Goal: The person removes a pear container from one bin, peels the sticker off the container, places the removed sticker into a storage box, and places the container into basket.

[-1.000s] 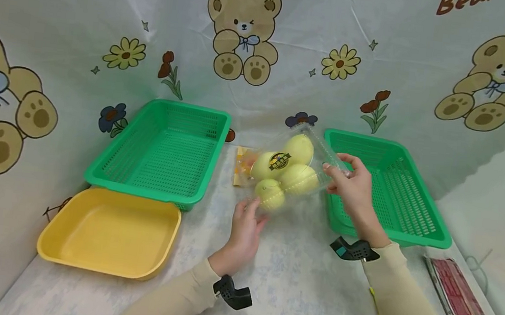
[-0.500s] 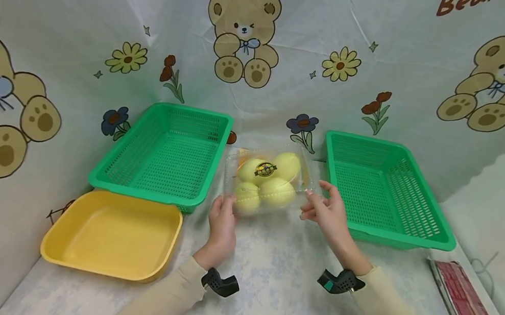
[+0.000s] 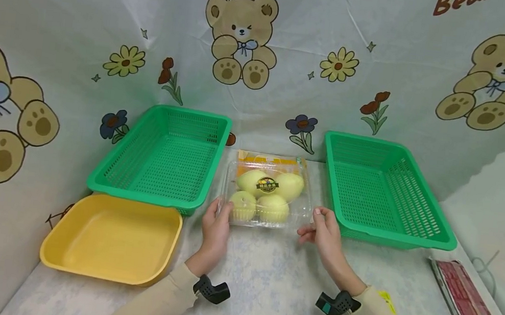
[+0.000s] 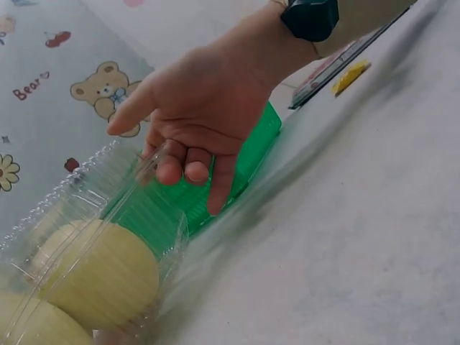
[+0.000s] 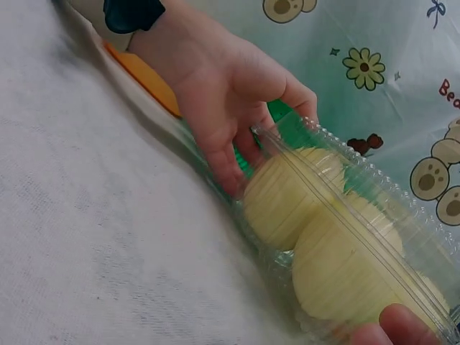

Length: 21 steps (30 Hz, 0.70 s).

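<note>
A clear plastic fruit box (image 3: 294, 218) with a round black label sits in front of me near the back of the table. Through its lid show several pale yellow, round fruits (image 3: 244, 205). At the box's near left corner, my left hand (image 3: 215, 233) holds the edge, its thumb on the rim and its fingers along the side, as the right wrist view shows. My right hand (image 3: 326, 239) is at the near right corner. Its thumb (image 4: 133, 111) is spread away from loosely bent fingers, which overlap the box's edge in the left wrist view.
Green baskets stand at left (image 3: 137, 194) and right (image 3: 394, 239). A yellow basin (image 3: 110, 235) sits before the left one. Behind the box lies an orange packet (image 3: 248, 158). A red flat package (image 3: 467, 308) lies far right, a small yellow item (image 3: 387, 301) by my right sleeve.
The fruit box, earlier tilted in the air between both hands, has come down and levelled out, squared toward me. My right hand has loosened from its right edge; both hands have moved nearer to me.
</note>
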{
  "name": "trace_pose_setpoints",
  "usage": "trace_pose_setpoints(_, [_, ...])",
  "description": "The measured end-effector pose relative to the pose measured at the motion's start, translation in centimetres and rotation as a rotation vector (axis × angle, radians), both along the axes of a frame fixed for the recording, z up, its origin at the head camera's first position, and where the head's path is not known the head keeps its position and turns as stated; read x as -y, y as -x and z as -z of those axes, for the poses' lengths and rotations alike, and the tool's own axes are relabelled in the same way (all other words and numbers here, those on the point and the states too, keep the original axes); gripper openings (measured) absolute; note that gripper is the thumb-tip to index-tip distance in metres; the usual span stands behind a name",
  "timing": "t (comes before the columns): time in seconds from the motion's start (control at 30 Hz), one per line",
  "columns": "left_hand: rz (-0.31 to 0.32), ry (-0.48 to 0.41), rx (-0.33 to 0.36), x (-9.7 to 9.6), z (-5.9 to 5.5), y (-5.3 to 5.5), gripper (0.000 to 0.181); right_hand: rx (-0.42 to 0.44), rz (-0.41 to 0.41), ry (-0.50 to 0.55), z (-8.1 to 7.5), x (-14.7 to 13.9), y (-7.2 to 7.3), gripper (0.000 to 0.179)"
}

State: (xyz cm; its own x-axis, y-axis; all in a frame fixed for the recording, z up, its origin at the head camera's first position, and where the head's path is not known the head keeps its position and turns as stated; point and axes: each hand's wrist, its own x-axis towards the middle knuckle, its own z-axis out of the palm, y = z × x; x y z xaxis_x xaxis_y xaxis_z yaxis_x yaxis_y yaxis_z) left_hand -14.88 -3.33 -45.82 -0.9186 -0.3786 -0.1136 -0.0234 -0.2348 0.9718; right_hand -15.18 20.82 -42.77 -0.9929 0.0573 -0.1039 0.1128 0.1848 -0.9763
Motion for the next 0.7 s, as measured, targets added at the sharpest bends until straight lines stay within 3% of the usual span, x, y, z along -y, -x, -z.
trace_pose_setpoints(0.3, [0.003, 0.034, -0.022, 0.8, 1.1, -0.3, 0.055, 0.021, 0.062, 0.019, 1.9, 0.4, -0.5, 0.028])
trace_pose_setpoints(0.5, [0.045, 0.066, -0.042, 1.4, 1.1, -0.7, 0.055, 0.094, 0.067, 0.122, 2.6, 0.1, -0.1, 0.029])
trace_pose_setpoints(0.7, [0.047, 0.132, -0.040, 2.0, 1.5, -1.6, 0.054, 0.108, 0.081, 0.078, 3.2, 0.0, 0.5, 0.041])
